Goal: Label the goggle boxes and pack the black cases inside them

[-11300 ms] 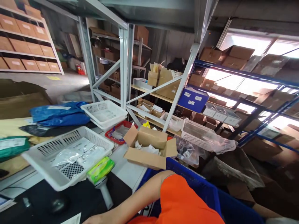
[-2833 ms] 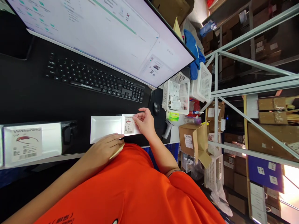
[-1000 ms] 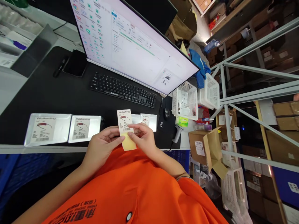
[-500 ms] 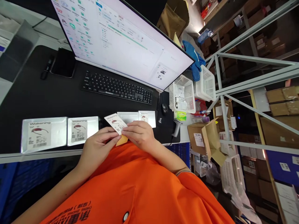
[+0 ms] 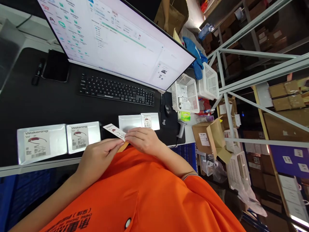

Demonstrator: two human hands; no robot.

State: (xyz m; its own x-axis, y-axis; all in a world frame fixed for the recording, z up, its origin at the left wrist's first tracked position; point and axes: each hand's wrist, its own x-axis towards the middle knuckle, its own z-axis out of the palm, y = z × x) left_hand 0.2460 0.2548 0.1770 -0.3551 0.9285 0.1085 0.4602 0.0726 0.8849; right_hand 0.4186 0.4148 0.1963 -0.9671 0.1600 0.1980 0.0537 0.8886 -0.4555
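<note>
A white printed label (image 5: pixel 113 130) with a picture of glasses is held at a slant between my two hands. Its orange-yellow backing (image 5: pixel 123 147) shows under my fingers. My left hand (image 5: pixel 98 156) pinches the label's lower edge between thumb and fingers. My right hand (image 5: pixel 144 140) is closed over its right end, and the fingertips of both hands nearly meet. Beyond my hands lies a silver box (image 5: pixel 129 121) with no label showing. To its right is a labelled silver box (image 5: pixel 155 121). Two more labelled silver boxes, one left (image 5: pixel 58 138) and one nearer (image 5: pixel 94 137), lie to the left.
A monitor (image 5: pixel 125 61) stands behind a black keyboard (image 5: pixel 116 91). On the right are a mouse (image 5: pixel 167 110), a scanner (image 5: pixel 181 129), white baskets (image 5: pixel 195 96) and an open carton (image 5: pixel 202 138). A phone (image 5: pixel 56 66) lies at left. Another person's arm (image 5: pixel 166 14) shows behind the monitor.
The label has tipped flatter and lower, and my fingers have come closer together on it. My view has shifted slightly. Another person's arm has appeared behind the monitor.
</note>
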